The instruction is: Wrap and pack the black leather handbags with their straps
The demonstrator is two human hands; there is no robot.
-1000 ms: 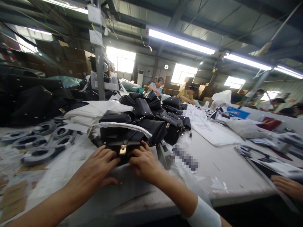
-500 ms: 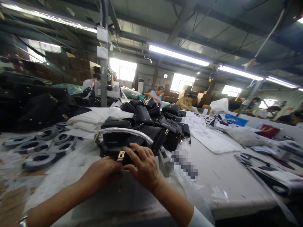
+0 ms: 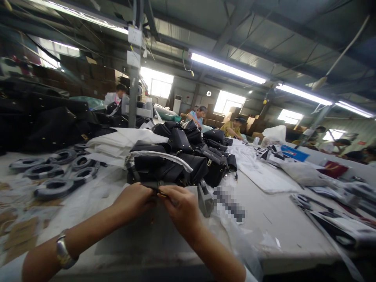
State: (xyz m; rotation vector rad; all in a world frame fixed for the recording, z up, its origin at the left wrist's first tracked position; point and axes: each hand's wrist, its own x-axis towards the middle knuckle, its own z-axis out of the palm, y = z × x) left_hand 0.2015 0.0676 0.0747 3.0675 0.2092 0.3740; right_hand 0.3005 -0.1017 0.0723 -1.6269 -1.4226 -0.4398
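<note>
A black handbag point(image 3: 152, 167) stands on the table in front of me, its handle point(image 3: 164, 155) wrapped in clear film and arched over the top. My left hand point(image 3: 135, 200) is closed at the bag's front flap, fingertips curled around a dark strap edge. Close beside it, my right hand point(image 3: 182, 205) pinches the gold clasp point(image 3: 161, 193) of the flap between thumb and fingers. Its fingers cover most of the clasp. Grey sheet material point(image 3: 147, 235) lies below both hands, partly in shadow.
Black handbags point(image 3: 180, 141) pile up behind mine. White sheets point(image 3: 117, 143) and wrapped coiled straps point(image 3: 54, 189) lie to the left. Clear plastic point(image 3: 235, 235) lies right of my hands. Co-workers point(image 3: 233, 127) sit across the table, and a metal post point(image 3: 133, 90) rises at back left.
My right hand has gone from spread fingers to a pinch on the clasp, which is now tilted and mostly covered. My left hand stays at the flap. The view has shifted slightly.
</note>
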